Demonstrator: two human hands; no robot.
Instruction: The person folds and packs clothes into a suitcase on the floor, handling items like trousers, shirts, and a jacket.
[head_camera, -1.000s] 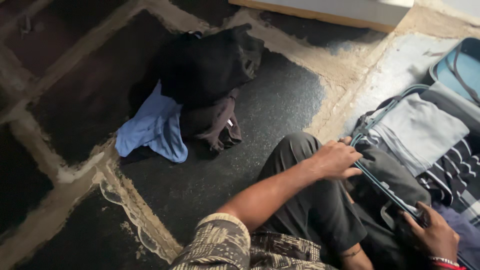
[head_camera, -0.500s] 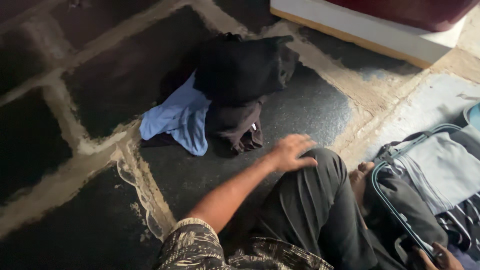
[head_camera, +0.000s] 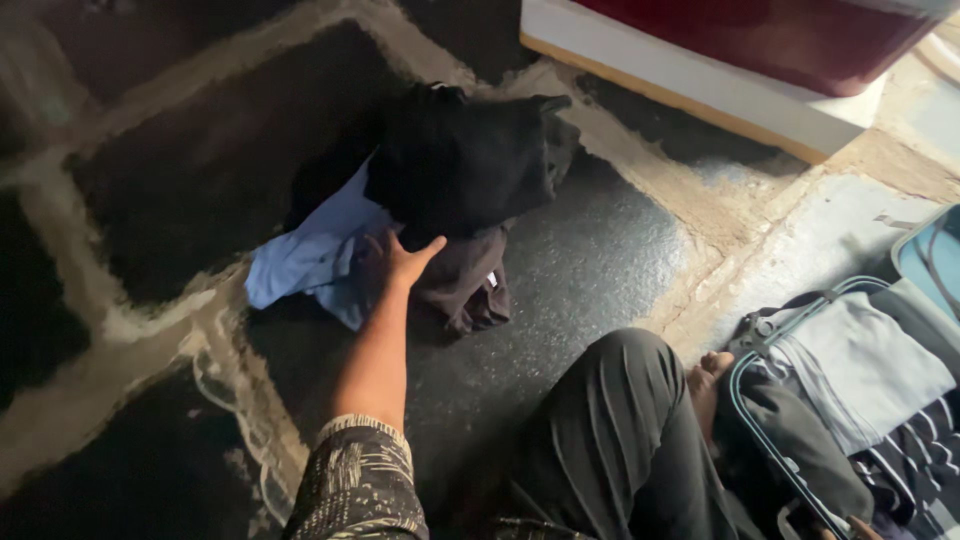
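My left hand (head_camera: 393, 262) stretches out from a patterned sleeve to a pile of clothes on the floor. Its fingers are spread and rest where a black garment (head_camera: 470, 160) lies on a light blue garment (head_camera: 305, 255). A dark brown garment (head_camera: 468, 290) sits just right of the hand. The hand grips nothing. Only a sliver of my right hand (head_camera: 858, 526) shows at the bottom edge, by the rim of an open suitcase (head_camera: 745, 385); its fingers are hidden.
The suitcase holds a folded grey cloth (head_camera: 860, 370) and a striped cloth (head_camera: 925, 465). My bent knee in dark trousers (head_camera: 620, 430) and a bare foot (head_camera: 706, 378) lie beside it. A white and maroon furniture base (head_camera: 700, 85) stands at the back. The floor is dark slabs with pale joints.
My left hand left the suitcase, crossed over my knee and reached the clothes pile. The view swung left, so the suitcase now sits at the right edge.
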